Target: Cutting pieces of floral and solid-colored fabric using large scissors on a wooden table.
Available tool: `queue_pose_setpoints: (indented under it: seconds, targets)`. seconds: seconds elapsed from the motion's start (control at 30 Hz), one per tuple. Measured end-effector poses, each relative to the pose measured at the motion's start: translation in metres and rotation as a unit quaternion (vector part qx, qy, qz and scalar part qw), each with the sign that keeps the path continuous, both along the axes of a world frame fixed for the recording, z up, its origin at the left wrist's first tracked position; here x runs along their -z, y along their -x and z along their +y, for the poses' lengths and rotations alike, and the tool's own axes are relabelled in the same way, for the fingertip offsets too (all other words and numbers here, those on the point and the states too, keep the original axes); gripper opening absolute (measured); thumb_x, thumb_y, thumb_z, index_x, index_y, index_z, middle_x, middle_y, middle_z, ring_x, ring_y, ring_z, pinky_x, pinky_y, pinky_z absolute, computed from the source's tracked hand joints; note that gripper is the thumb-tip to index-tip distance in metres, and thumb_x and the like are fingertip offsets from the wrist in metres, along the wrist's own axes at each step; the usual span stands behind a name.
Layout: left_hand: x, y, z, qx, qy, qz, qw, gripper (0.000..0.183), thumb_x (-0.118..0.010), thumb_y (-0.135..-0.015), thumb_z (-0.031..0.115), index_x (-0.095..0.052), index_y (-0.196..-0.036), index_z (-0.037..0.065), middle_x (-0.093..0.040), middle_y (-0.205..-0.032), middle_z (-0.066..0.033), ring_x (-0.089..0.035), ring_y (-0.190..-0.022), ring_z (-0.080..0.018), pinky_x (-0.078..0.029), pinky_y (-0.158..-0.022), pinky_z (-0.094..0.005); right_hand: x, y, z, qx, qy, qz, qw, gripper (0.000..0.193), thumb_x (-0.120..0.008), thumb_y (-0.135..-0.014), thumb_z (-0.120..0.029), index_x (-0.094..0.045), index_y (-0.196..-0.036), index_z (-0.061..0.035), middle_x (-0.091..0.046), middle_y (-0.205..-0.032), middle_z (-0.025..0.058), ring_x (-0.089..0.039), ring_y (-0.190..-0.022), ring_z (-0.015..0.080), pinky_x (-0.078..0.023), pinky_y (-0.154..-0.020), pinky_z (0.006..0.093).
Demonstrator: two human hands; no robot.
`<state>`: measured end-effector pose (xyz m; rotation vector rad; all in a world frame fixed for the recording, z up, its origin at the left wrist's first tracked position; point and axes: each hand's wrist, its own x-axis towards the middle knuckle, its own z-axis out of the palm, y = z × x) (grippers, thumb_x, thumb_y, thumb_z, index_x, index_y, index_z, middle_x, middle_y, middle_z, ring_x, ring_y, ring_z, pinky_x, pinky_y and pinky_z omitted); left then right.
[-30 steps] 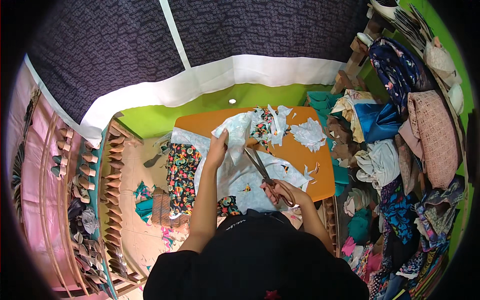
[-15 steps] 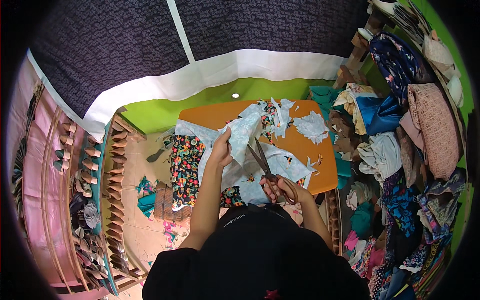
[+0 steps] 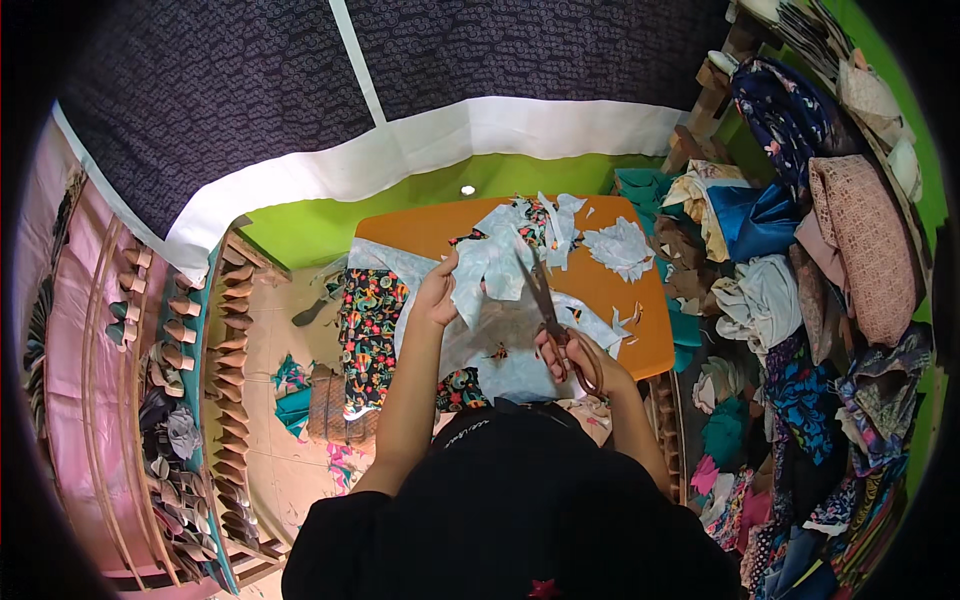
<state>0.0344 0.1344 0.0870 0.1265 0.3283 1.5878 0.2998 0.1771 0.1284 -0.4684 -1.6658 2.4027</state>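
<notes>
My left hand (image 3: 437, 291) is closed on the edge of a pale, light-blue fabric piece (image 3: 488, 272), raised above the table. My right hand (image 3: 570, 361) grips the handles of large dark metal scissors (image 3: 545, 303). Their blades point up and away, with the tips at the right side of the raised piece. Beneath both hands a larger fabric (image 3: 440, 345) lies pale side up over the table. At the left, black floral cloth (image 3: 368, 330) hangs over the table edge. Cut pieces (image 3: 618, 250) are heaped at the table's far right.
The orange table (image 3: 405, 226) stands before me. Wooden racks of shoe forms (image 3: 232, 360) are on the left, with fabric scraps (image 3: 292, 410) on the floor beside them. Piled cloth (image 3: 760, 310) fills the right side. A dark patterned curtain (image 3: 250, 110) hangs beyond the table.
The raised piece has turned and spread between my hands. My right hand and the scissors have shifted slightly right, and the blades stand more upright.
</notes>
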Motion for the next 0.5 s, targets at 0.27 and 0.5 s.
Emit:
queue_pose_setpoints:
  seconds: [0.27, 0.5]
  targets:
    - [0.001, -0.015, -0.001, 0.066, -0.050, -0.058, 0.995, 0.039, -0.035, -0.090, 0.024, -0.035, -0.123, 0.002, -0.042, -0.123, -0.0157, -0.045, -0.110, -0.0271, -0.039, -0.091, -0.0402, 0.004, 0.038, 0.017, 0.224, -0.038, -0.046, 0.973, 0.033, -0.052, -0.081, -0.039, -0.041, -0.088, -0.0092, -0.052, -0.063, 0.0040, -0.044, -0.040, 0.0066, -0.032, -0.034, 0.0175]
    - [-0.040, -0.039, -0.018, 0.036, -0.007, 0.169, 0.985, 0.040, -0.048, -0.086, 0.018, -0.036, -0.119, -0.002, -0.047, -0.116, -0.0128, -0.049, -0.106, -0.0221, -0.043, -0.087, -0.0358, -0.002, 0.051, 0.005, 0.367, -0.046, -0.040, 0.928, 0.030, -0.065, -0.071, -0.010, -0.038, -0.083, -0.0068, -0.043, -0.054, -0.0013, -0.040, -0.037, 0.0056, -0.030, -0.032, 0.0187]
